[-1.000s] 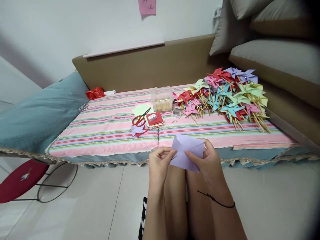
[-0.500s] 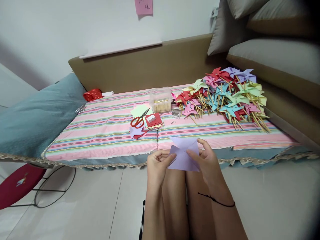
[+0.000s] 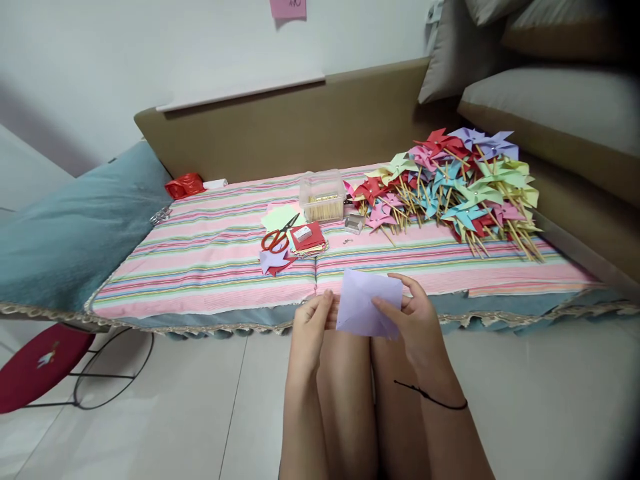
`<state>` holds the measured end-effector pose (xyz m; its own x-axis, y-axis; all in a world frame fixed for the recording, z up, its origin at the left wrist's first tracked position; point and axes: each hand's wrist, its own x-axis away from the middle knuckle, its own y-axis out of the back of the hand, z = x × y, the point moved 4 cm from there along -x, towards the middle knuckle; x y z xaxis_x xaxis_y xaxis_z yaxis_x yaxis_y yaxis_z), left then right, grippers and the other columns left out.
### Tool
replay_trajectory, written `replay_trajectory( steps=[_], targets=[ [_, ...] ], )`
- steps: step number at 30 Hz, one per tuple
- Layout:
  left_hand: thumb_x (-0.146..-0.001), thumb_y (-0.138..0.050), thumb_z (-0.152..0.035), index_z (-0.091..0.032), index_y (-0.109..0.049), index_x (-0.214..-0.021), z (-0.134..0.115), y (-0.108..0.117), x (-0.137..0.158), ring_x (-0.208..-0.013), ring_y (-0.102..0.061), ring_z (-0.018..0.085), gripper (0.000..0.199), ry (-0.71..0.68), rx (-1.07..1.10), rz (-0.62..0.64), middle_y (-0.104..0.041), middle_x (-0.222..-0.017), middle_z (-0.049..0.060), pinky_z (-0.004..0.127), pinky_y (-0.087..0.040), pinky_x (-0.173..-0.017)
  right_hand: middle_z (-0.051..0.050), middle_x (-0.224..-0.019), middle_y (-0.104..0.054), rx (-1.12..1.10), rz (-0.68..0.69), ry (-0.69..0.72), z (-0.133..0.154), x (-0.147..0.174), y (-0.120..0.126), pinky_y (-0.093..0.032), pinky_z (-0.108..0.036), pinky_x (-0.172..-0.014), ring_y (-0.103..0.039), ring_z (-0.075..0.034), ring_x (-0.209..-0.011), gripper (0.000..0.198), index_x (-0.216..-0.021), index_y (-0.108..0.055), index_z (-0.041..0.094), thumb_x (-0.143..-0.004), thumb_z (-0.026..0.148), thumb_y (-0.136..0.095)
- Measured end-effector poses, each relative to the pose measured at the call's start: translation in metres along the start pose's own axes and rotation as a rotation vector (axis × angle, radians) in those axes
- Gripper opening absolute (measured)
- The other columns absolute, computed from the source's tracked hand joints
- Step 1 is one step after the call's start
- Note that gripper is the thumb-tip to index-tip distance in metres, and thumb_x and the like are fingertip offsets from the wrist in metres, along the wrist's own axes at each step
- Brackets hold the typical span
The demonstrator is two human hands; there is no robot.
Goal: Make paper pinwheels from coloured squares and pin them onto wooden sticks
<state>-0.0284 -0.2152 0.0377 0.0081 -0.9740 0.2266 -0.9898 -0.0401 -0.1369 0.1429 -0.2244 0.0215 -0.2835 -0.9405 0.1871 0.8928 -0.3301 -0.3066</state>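
Note:
A square of light purple paper is held above my knees, with faint slanting lines across it. My right hand pinches its right side, thumb on the front and fingers behind. At the left edge of the paper is my left hand; its thumb points up, off the paper, and its fingers reach to the edge, the tips partly hidden. Beyond the hands lie red-handled scissors, cut purple paper pieces and a stack of coloured paper with a small white box on top.
A heap of paper pinwheels on sticks lies at the right of the striped cloth. A clear box of sticks, a small clear case and a red plastic bag are farther back. A red stool stands at the left.
My left thumb has come off the paper's front and lifted. The purple paper has turned in my right hand, and its loose flaps no longer show the same way.

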Motion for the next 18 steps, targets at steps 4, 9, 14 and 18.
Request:
replay_trajectory(
  steps=[4, 9, 14, 18],
  targets=[
    [-0.067, -0.078, -0.039, -0.014, -0.072, -0.076, 0.000, -0.003, 0.000, -0.061, -0.058, 0.010, 0.027, -0.052, 0.018, 0.014, -0.067, -0.067, 0.002, 0.020, -0.044, -0.058, -0.001, -0.071, -0.073, 0.005, 0.008, -0.007, 0.002, 0.000, -0.002, -0.050, -0.026, -0.052, -0.064, -0.017, -0.058, 0.073, -0.112, -0.052, 0.022, -0.050, 0.036, -0.088],
    [-0.062, -0.081, -0.028, -0.014, -0.071, -0.072, 0.001, -0.006, 0.003, -0.057, -0.058, 0.010, 0.020, -0.106, 0.073, -0.088, -0.068, -0.064, 0.002, 0.021, -0.045, -0.056, -0.001, -0.074, -0.073, 0.013, 0.080, 0.013, 0.004, 0.004, -0.005, -0.052, -0.028, -0.056, -0.065, -0.018, -0.062, 0.075, -0.115, -0.049, 0.022, -0.052, 0.034, -0.088],
    [-0.073, -0.073, -0.030, -0.016, -0.072, -0.082, -0.009, -0.009, 0.007, -0.080, -0.066, 0.015, 0.016, -0.184, 0.014, -0.056, -0.073, -0.083, 0.005, 0.024, -0.049, -0.075, -0.003, -0.084, -0.072, 0.096, 0.030, 0.222, 0.010, 0.007, 0.002, -0.055, -0.035, -0.069, -0.067, -0.021, -0.074, 0.056, -0.114, -0.057, 0.024, -0.065, 0.031, -0.082],
    [-0.081, -0.065, -0.042, -0.019, -0.070, -0.100, -0.015, -0.001, 0.009, -0.103, -0.064, 0.019, 0.030, -0.198, 0.045, -0.117, -0.071, -0.110, 0.009, 0.028, -0.046, -0.091, -0.004, -0.091, -0.074, 0.200, 0.051, 0.618, 0.026, 0.013, 0.007, -0.044, -0.049, -0.099, -0.061, -0.030, -0.109, 0.004, -0.080, -0.073, 0.027, -0.076, 0.025, -0.073]
  ],
)
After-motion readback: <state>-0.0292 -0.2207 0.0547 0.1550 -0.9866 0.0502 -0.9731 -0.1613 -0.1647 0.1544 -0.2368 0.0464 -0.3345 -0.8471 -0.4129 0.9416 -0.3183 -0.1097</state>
